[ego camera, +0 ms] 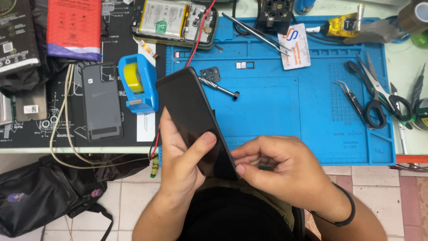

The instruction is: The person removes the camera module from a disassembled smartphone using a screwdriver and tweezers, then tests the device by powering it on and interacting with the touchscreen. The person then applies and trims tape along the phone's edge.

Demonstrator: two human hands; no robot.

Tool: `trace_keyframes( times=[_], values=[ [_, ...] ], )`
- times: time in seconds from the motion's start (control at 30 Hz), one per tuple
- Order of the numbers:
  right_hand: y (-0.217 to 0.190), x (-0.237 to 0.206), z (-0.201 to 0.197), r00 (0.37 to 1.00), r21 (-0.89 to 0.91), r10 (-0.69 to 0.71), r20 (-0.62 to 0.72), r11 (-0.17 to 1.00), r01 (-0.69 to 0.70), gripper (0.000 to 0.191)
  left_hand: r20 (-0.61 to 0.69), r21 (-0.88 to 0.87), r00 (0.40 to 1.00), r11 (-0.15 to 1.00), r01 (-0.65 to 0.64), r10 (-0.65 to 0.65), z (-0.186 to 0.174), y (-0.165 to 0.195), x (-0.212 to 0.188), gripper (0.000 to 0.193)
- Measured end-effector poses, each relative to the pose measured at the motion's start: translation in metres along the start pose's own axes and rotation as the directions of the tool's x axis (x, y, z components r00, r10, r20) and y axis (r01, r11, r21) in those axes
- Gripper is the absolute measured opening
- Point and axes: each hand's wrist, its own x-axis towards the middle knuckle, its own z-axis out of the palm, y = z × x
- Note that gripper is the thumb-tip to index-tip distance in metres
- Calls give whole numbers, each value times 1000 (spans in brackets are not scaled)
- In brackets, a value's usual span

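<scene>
My left hand grips a black smartphone, thumb across its dark screen, holding it tilted above the near edge of the blue repair mat. My right hand pinches the phone's lower right edge with fingertips curled against its side. A black band circles my right wrist.
On the mat lie a screwdriver, a small camera bezel, tweezers, scissors and a card. An opened phone, a blue tape dispenser and a grey back cover sit at left. A black bag rests on the tiled floor.
</scene>
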Motion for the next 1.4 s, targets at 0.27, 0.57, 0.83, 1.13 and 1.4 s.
trace_keyframes(
  times=[0.27, 0.57, 0.83, 1.13, 1.4],
  values=[
    [14, -6, -12, 1000, -24, 5, -23, 1000, -6, 22, -4, 63, 1000, 998, 18, -18, 6, -12, 0, 82],
    [14, -5, -14, 997, -153, -63, -49, 987, 55, 21, 3, 67, 999, 997, 33, -33, 6, -18, 4, 80],
    [15, -4, -13, 990, -262, -131, -46, 958, 114, 20, 40, 96, 998, 994, 50, -54, 3, -21, 4, 84],
    [13, -7, -17, 973, -319, -212, -96, 932, 172, 43, 167, 228, 983, 973, 42, -82, 1, -27, 6, 87],
    [14, 7, -18, 940, -119, -309, -144, 949, 293, 59, 269, 250, 952, 965, 75, -144, 1, -28, 11, 82]
  ],
)
